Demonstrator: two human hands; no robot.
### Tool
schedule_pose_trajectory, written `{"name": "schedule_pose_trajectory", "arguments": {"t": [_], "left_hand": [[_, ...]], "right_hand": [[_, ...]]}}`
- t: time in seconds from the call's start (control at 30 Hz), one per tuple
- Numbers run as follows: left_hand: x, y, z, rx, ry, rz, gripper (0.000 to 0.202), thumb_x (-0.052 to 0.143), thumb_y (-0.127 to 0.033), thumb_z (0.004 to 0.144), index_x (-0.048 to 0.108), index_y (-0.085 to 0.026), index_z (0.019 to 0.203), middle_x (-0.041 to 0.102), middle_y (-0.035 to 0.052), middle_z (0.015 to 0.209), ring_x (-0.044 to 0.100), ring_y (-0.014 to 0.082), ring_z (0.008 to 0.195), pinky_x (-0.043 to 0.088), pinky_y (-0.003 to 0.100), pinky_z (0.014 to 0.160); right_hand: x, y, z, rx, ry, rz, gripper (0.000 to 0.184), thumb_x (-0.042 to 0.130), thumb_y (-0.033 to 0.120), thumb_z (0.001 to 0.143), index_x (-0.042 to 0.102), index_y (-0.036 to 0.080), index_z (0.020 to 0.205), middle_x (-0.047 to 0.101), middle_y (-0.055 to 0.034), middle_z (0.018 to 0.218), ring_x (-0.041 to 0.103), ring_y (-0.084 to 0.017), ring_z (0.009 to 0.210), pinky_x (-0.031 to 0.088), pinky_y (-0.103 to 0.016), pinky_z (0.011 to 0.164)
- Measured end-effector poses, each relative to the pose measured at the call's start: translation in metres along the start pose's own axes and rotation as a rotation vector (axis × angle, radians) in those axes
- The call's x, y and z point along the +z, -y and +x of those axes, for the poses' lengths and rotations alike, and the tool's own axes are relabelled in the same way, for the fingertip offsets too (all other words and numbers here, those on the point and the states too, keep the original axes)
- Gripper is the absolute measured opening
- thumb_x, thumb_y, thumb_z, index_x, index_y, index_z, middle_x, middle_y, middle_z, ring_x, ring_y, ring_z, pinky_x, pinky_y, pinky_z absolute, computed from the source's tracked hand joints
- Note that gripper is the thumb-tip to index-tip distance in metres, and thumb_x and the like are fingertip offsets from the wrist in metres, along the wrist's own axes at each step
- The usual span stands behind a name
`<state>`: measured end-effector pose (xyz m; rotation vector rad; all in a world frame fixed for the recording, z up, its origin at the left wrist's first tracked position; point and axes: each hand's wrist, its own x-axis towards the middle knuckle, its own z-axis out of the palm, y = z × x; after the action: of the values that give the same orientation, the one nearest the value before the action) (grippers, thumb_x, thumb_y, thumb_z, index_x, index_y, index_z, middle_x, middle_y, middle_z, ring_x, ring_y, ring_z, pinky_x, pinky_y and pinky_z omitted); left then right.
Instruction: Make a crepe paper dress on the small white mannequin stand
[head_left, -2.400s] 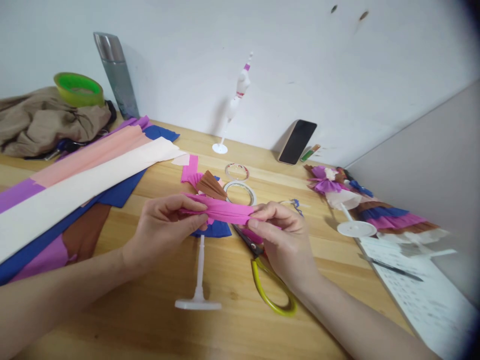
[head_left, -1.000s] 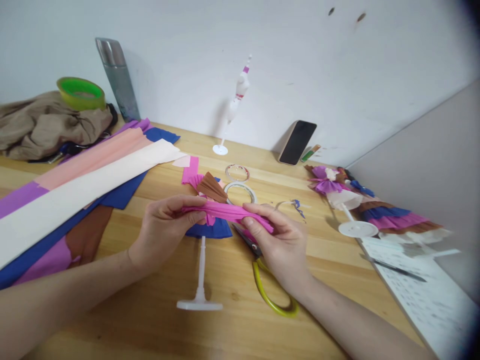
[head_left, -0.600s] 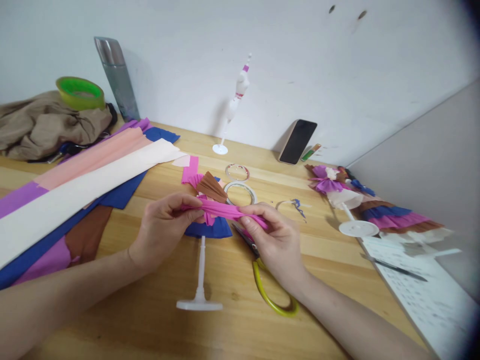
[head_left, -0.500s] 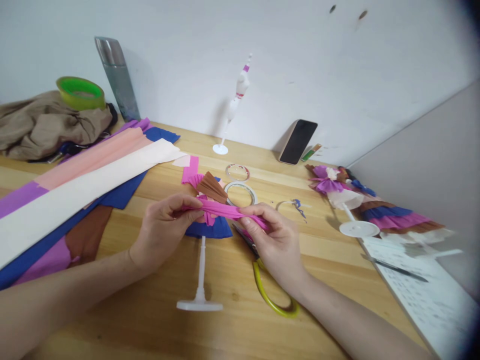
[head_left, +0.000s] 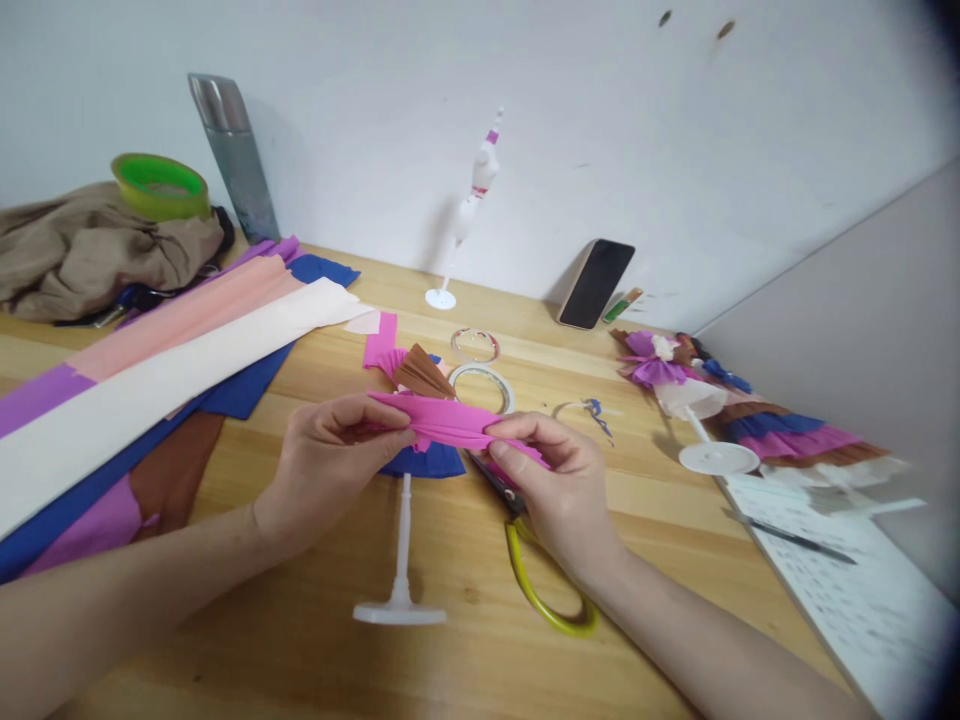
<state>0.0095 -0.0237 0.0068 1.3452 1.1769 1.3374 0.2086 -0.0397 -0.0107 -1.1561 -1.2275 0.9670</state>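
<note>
A pleated strip of pink crepe paper (head_left: 450, 420) is stretched between both hands above the wooden table (head_left: 465, 660). My left hand (head_left: 326, 465) pinches its left end with thumb and fingers closed. My right hand (head_left: 551, 485) pinches the right part, fingers curled round it. Just under the strip lies a white doll stand (head_left: 401, 560) wearing a blue paper skirt (head_left: 424, 460). Yellow-handled scissors (head_left: 536, 575) lie below my right hand.
Long crepe paper sheets (head_left: 150, 350) in cream, peach, purple and blue cover the left. Tape rolls (head_left: 480, 375), a brown paper fan (head_left: 420, 372), an upright mannequin (head_left: 469, 205), a phone (head_left: 596, 283), a flask (head_left: 232, 150) and a dressed doll (head_left: 712, 410) stand behind. A printed sheet (head_left: 832, 580) lies right.
My right hand slid left along the pink strip and gathered it tighter, then shifted slightly right again. The left hand stayed in place holding its end.
</note>
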Motion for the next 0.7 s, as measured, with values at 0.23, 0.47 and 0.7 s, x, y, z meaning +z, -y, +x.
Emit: {"name": "schedule_pose_trajectory", "arguments": {"t": [0.23,0.47,0.7], "left_hand": [[0.0014,-0.0024,-0.0008,0.003,0.007,-0.028,0.011,0.077,-0.013,0.064,0.071,-0.022,0.062,0.074,-0.0011,0.065,0.070,0.0169,0.061,0.061,0.026,0.060],[0.0028,0.0020,-0.0019,-0.001,-0.015,-0.107,0.008,0.076,-0.012,0.066,0.071,-0.019,0.067,0.072,-0.0018,0.063,0.069,0.0136,0.058,0.060,0.022,0.059],[0.0010,0.0029,-0.0024,0.076,0.003,-0.063,0.017,0.076,-0.014,0.068,0.078,-0.020,0.083,0.075,0.0005,0.071,0.068,0.0133,0.058,0.059,0.022,0.056]], "right_hand": [[0.0012,-0.0013,-0.0008,0.016,-0.014,0.035,0.004,0.073,0.024,0.068,0.071,0.021,0.068,0.071,0.0000,0.069,0.062,-0.014,0.062,0.049,-0.027,0.061],[0.0042,-0.0027,-0.0041,0.046,-0.029,0.066,0.005,0.073,0.025,0.070,0.070,0.021,0.070,0.071,-0.0005,0.067,0.063,-0.014,0.061,0.050,-0.027,0.061],[0.0071,-0.0015,-0.0040,0.028,-0.045,0.091,0.007,0.075,0.022,0.070,0.072,0.022,0.076,0.072,0.0007,0.067,0.065,-0.013,0.059,0.054,-0.026,0.061]]}}
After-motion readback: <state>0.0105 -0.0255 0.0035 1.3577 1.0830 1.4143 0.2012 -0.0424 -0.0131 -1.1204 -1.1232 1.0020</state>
